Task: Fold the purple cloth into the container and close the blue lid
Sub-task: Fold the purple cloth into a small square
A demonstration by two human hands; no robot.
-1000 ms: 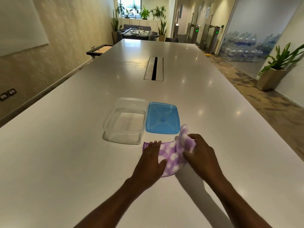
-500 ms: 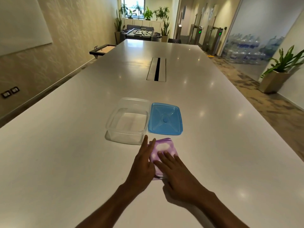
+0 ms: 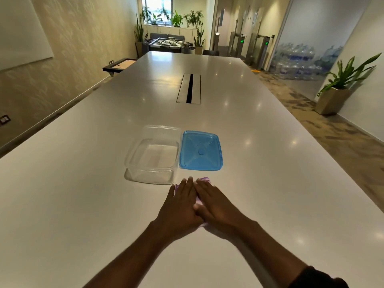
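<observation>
The purple checked cloth [image 3: 204,180] lies folded small on the white table, just in front of the lid. Only slivers of it show at its far edge and between my hands. My left hand [image 3: 180,205] and my right hand [image 3: 218,206] lie flat on top of it, side by side and touching, fingers extended and gripping nothing. The clear plastic container [image 3: 133,157] stands empty a little beyond my left hand. The blue lid [image 3: 200,150] lies flat on the table against the container's right side.
The long white table [image 3: 83,204] has a cable slot [image 3: 189,88] in its middle. Its right edge drops to a carpeted floor with a potted plant [image 3: 336,90]. A wall runs along the left.
My right hand has laid the raised flap of cloth over to the left. Both hands have since come together flat on the folded cloth, which is now almost hidden.
</observation>
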